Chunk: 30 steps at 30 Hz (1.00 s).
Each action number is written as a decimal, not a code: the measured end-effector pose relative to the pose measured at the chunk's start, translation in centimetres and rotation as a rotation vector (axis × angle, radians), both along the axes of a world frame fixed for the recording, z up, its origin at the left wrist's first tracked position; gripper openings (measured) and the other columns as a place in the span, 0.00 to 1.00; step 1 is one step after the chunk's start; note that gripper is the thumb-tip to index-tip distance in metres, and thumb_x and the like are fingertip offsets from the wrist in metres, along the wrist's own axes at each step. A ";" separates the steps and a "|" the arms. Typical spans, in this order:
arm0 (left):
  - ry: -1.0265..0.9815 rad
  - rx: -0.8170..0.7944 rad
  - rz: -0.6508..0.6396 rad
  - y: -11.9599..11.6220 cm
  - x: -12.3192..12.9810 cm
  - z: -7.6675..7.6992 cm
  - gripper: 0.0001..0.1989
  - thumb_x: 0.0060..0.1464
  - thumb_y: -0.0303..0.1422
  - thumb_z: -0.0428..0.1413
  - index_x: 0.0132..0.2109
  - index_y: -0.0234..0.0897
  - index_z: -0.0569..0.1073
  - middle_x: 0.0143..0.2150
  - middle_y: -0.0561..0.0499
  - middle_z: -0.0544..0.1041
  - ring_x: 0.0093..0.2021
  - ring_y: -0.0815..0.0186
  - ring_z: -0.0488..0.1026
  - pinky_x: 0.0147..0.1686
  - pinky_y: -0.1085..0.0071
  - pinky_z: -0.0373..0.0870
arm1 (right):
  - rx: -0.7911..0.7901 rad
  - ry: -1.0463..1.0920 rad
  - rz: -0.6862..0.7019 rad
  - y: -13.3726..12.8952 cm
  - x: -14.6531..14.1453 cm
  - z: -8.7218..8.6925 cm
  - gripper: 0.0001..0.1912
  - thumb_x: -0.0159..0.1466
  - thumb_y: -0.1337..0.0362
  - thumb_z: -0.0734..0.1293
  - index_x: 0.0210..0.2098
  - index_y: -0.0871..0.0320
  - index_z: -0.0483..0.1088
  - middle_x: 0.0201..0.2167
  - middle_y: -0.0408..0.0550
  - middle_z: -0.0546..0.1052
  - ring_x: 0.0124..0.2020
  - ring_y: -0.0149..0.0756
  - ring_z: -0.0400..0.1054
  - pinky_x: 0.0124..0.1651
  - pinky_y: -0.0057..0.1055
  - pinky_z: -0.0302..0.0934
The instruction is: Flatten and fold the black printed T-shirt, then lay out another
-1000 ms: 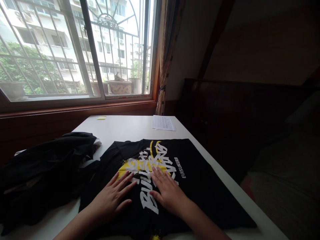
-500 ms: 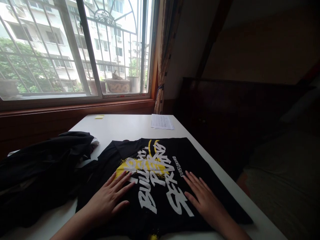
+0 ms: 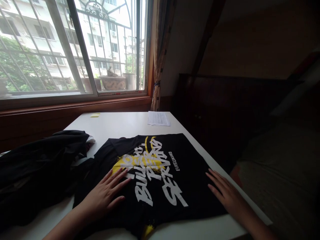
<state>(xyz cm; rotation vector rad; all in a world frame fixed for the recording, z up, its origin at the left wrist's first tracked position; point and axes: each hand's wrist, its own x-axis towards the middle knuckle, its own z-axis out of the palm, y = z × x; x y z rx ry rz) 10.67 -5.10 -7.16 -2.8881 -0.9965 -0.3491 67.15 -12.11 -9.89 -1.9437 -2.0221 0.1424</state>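
Note:
A black T-shirt (image 3: 190, 173) with white brush lettering and a yellow splash print lies spread over the white table. My left hand (image 3: 106, 190) rests on its left part, fingers stretched out over the edge of the print. Over at the shirt's right edge, my right hand (image 3: 223, 190) lies with its fingers extended on the black cloth, to the right of the lettering. Neither hand grips anything. Part of the shirt beneath the left hand and forearm is hidden.
A heap of dark clothes (image 3: 42, 166) lies left of the shirt. Printed papers (image 3: 159, 118) and a yellow slip (image 3: 95, 115) are at the far end of the white table (image 3: 120, 125). Beyond stands a barred window (image 3: 110, 50) with a tied curtain (image 3: 158, 66).
My right hand has slid right, from beside the lettering to the shirt's right edge. My left hand stays on the print's left side. The view has shifted slightly.

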 end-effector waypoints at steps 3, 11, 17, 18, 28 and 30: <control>0.025 -0.025 -0.001 0.1 -0.2 0.1 0.33 0.68 0.46 0.51 0.74 0.53 0.47 0.75 0.52 0.51 0.73 0.53 0.52 0.71 0.48 0.51 | 0.110 0.093 -0.106 -0.3 1.3 -0.6 0.29 0.69 0.45 0.59 0.62 0.53 0.68 0.63 0.54 0.71 0.64 0.51 0.64 0.64 0.52 0.60; -0.017 -0.046 0.000 0.1 -0.3 0.0 0.32 0.69 0.45 0.51 0.74 0.53 0.50 0.75 0.52 0.55 0.73 0.53 0.54 0.70 0.48 0.54 | -0.125 0.512 -0.381 -1.5 4.4 0.3 0.33 0.62 0.37 0.60 0.48 0.56 0.77 0.41 0.55 0.82 0.41 0.51 0.77 0.48 0.45 0.70; -0.024 -0.053 -0.008 0.3 -0.4 -0.2 0.32 0.68 0.45 0.53 0.73 0.54 0.52 0.74 0.53 0.55 0.72 0.52 0.56 0.69 0.48 0.55 | -0.186 0.459 -0.314 -2.4 4.4 1.2 0.27 0.57 0.37 0.66 0.31 0.54 0.77 0.36 0.53 0.82 0.42 0.51 0.77 0.47 0.41 0.69; -0.022 -0.051 -0.008 0.4 -0.4 -0.3 0.32 0.68 0.45 0.53 0.73 0.54 0.52 0.74 0.53 0.55 0.72 0.52 0.56 0.69 0.48 0.55 | -0.169 0.407 -0.358 -2.5 4.3 1.3 0.26 0.56 0.36 0.66 0.30 0.54 0.76 0.34 0.53 0.82 0.41 0.51 0.77 0.46 0.42 0.69; -0.057 -0.043 -0.023 0.5 -0.4 -0.3 0.33 0.67 0.43 0.54 0.73 0.53 0.51 0.74 0.53 0.56 0.72 0.53 0.56 0.70 0.48 0.54 | -0.061 0.504 -0.391 -2.8 2.9 1.3 0.23 0.51 0.41 0.70 0.33 0.54 0.76 0.36 0.53 0.82 0.41 0.52 0.77 0.44 0.42 0.70; -0.040 -0.047 -0.015 0.5 -0.4 -0.3 0.33 0.67 0.43 0.54 0.73 0.53 0.51 0.74 0.53 0.56 0.72 0.52 0.55 0.69 0.47 0.55 | -0.070 0.603 -0.360 -2.9 2.9 1.6 0.23 0.52 0.43 0.70 0.38 0.54 0.75 0.38 0.54 0.82 0.43 0.53 0.77 0.46 0.42 0.70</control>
